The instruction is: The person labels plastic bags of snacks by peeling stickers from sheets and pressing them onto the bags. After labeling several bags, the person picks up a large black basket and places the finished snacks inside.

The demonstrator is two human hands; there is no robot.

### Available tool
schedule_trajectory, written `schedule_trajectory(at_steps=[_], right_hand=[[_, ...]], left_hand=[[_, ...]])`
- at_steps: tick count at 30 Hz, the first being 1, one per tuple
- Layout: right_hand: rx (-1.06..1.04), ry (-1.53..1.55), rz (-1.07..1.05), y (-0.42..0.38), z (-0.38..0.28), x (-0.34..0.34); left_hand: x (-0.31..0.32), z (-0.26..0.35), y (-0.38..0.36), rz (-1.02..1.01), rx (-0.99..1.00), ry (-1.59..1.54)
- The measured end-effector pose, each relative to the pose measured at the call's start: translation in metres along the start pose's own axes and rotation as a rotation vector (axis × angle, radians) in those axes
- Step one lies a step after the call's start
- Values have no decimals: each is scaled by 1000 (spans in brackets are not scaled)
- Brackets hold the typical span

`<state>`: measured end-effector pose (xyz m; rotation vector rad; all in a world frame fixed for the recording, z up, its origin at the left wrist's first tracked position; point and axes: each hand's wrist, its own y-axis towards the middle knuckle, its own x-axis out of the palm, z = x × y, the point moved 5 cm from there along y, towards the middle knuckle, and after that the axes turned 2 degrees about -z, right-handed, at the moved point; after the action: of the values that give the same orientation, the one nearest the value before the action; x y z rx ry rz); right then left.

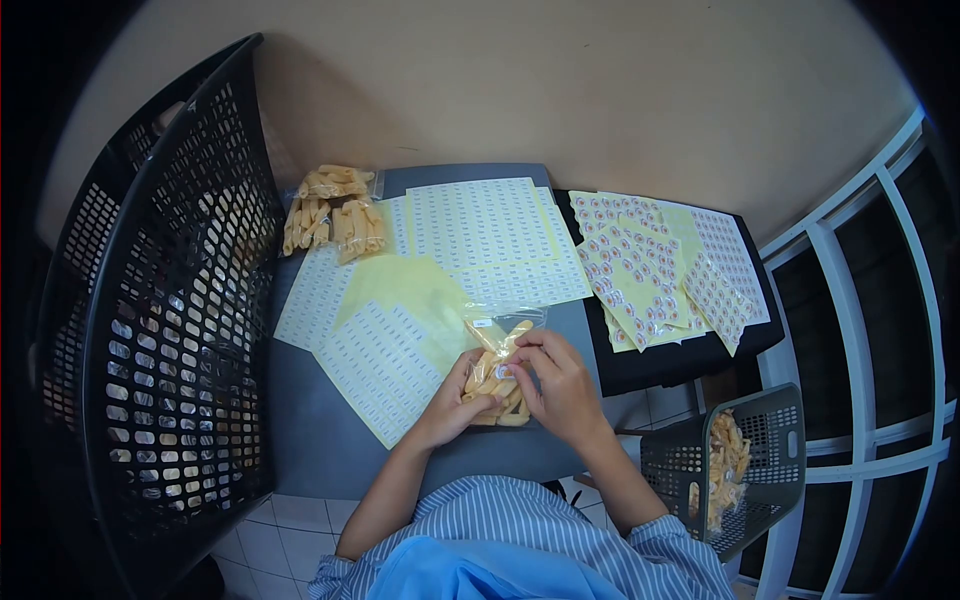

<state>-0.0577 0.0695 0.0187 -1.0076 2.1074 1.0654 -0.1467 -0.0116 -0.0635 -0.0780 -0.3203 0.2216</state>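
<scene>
A clear zip bag of pale yellow stick snacks lies in front of me at the table's front edge, with a small white label near its top. My left hand grips the bag's left side, thumb over the front. My right hand is over the bag's right side, its thumb and forefinger closed round a small round sticker at the bag's front. Whether the sticker is fully on the plastic cannot be made out. Sheets of small printed labels lie just beyond and left of the bag.
Filled snack bags sit at the table's back left. Round-sticker sheets cover a black cloth at right. A tall black crate stands at left; a green basket holding snack bags is at lower right.
</scene>
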Motion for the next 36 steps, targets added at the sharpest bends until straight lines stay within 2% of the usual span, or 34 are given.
schedule_trajectory(at_steps=[6, 9, 12, 15, 17, 18, 20, 30, 32, 36], right_hand=[[84, 35, 78, -6, 2, 4], [70, 24, 109, -6, 1, 1], [143, 94, 96, -9, 6, 5], [196, 172, 224, -12, 11, 8], [350, 717, 268, -17, 24, 18], [350, 717, 271, -17, 24, 19], [473, 1067, 214, -20, 27, 30], [444, 1092, 226, -26, 34, 28], [400, 946, 187, -27, 29, 22], [383, 943, 130, -33, 23, 10]], left_hand=[[-1, -2, 0, 5, 2, -36], [0, -2, 1, 34, -25, -204], [2, 4, 2, 56, 58, -42], [2, 0, 3, 57, 41, 3], [6, 1, 2, 20, 49, -35], [7, 3, 2, 18, 48, -33], [9, 7, 1, 38, 39, 23], [12, 7, 1, -24, 7, 54], [12, 9, 2, -1, -16, 67], [20, 9, -1, -30, 21, 55]])
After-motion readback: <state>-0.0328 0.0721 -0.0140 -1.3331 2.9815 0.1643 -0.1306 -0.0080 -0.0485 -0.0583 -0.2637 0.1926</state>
